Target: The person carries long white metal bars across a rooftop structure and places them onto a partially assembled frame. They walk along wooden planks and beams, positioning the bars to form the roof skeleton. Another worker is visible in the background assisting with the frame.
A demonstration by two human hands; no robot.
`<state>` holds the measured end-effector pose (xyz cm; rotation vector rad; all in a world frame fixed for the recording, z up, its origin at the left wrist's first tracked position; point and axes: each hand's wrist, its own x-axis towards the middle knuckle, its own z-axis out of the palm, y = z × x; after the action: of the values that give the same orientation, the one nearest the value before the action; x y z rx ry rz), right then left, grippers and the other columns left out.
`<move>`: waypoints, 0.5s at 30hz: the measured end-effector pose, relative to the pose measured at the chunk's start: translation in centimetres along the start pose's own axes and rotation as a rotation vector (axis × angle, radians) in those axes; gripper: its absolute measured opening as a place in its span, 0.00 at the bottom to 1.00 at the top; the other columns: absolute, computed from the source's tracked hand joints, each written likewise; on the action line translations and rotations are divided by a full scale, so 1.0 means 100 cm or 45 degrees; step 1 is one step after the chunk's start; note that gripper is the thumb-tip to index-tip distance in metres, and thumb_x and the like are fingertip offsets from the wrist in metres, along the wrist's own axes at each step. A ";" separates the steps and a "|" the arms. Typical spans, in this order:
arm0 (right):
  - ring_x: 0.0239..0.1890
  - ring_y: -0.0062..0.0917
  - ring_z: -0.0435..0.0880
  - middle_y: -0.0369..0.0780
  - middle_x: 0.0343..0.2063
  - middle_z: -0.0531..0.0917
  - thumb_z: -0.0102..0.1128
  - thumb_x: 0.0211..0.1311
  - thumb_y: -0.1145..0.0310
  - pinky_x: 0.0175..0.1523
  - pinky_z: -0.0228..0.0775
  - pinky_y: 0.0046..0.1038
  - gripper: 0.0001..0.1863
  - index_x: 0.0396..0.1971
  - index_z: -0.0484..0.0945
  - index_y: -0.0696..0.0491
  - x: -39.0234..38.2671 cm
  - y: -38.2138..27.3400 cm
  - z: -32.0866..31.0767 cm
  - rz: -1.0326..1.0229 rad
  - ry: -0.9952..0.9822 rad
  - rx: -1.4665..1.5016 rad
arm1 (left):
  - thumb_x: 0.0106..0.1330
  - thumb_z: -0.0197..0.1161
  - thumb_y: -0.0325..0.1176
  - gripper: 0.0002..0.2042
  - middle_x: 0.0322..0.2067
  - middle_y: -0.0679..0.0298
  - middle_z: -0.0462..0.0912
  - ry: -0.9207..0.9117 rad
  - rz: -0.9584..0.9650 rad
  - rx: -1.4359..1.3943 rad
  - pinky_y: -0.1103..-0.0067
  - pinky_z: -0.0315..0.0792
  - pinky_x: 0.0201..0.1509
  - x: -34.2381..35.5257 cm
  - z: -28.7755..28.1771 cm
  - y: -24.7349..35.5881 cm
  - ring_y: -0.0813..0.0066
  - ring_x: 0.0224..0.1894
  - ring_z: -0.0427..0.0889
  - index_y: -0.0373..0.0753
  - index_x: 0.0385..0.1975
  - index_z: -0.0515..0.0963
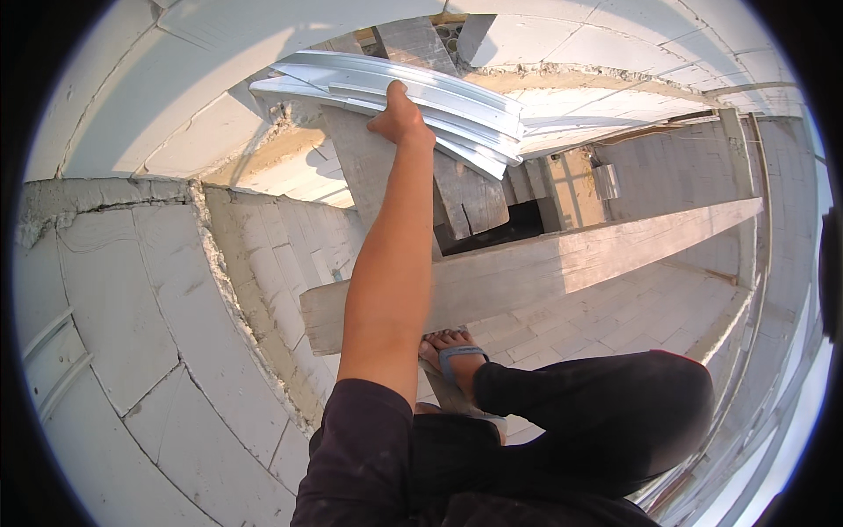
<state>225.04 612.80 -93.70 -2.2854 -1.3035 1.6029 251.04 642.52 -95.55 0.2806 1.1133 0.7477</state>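
My left hand [401,116] reaches far forward with the arm straight and grips the near edge of a bundle of long white profile strips [439,97]. The bundle lies across a grey wooden plank [465,198] and the top of a white block wall. My right hand is out of sight. One foot in a grey-blue flip-flop [454,353] stands on a narrow board below, and a bent knee in dark trousers [650,395] is at the lower right.
White block walls with rough mortar joints surround me: a broad wall top [114,299] to the left, more blocks [615,53] at the back. A long pale wooden beam [562,263] crosses the gap. Far below lies a block-paved floor [615,316].
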 end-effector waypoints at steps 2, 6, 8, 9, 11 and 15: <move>0.74 0.43 0.63 0.44 0.70 0.68 0.40 0.76 0.56 0.76 0.50 0.48 0.22 0.65 0.67 0.46 -0.001 0.004 0.002 0.002 0.028 -0.007 | 0.53 0.66 0.33 0.38 0.54 0.42 0.70 -0.013 -0.038 0.021 0.61 0.76 0.62 -0.002 0.011 -0.002 0.49 0.56 0.78 0.27 0.61 0.52; 0.74 0.43 0.63 0.42 0.70 0.68 0.43 0.75 0.59 0.76 0.51 0.49 0.22 0.65 0.67 0.45 0.001 0.007 0.012 -0.047 0.057 -0.099 | 0.55 0.68 0.33 0.41 0.56 0.38 0.69 0.102 0.047 0.206 0.62 0.74 0.65 -0.007 0.018 0.006 0.46 0.57 0.78 0.24 0.62 0.50; 0.73 0.43 0.64 0.42 0.70 0.68 0.43 0.75 0.60 0.75 0.52 0.50 0.21 0.65 0.67 0.45 0.002 0.006 0.012 -0.020 0.035 -0.100 | 0.55 0.68 0.33 0.41 0.57 0.36 0.69 0.110 0.087 0.276 0.63 0.72 0.67 -0.009 0.013 0.005 0.44 0.59 0.77 0.22 0.63 0.49; 0.73 0.43 0.64 0.42 0.70 0.69 0.43 0.75 0.60 0.75 0.52 0.50 0.21 0.65 0.67 0.46 0.003 0.006 0.012 -0.020 0.020 -0.112 | 0.55 0.68 0.33 0.42 0.58 0.36 0.68 0.110 0.084 0.301 0.63 0.71 0.67 -0.008 0.009 0.005 0.44 0.59 0.76 0.22 0.63 0.49; 0.72 0.43 0.66 0.42 0.69 0.70 0.43 0.75 0.61 0.75 0.53 0.50 0.22 0.65 0.67 0.46 0.002 0.003 0.009 -0.034 0.017 -0.168 | 0.55 0.69 0.33 0.42 0.58 0.36 0.69 0.051 0.091 0.329 0.64 0.70 0.68 0.000 0.001 0.010 0.44 0.60 0.75 0.21 0.63 0.50; 0.71 0.43 0.68 0.43 0.67 0.72 0.40 0.77 0.58 0.75 0.53 0.49 0.22 0.65 0.67 0.46 0.006 0.002 0.017 -0.045 0.051 -0.225 | 0.52 0.70 0.36 0.44 0.58 0.37 0.69 -0.031 0.143 0.316 0.64 0.70 0.66 0.030 -0.005 0.029 0.46 0.61 0.74 0.20 0.63 0.51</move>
<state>223.85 612.40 -94.98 -2.3632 -1.5238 1.4776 250.12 646.55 -96.33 0.5647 1.1753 0.7024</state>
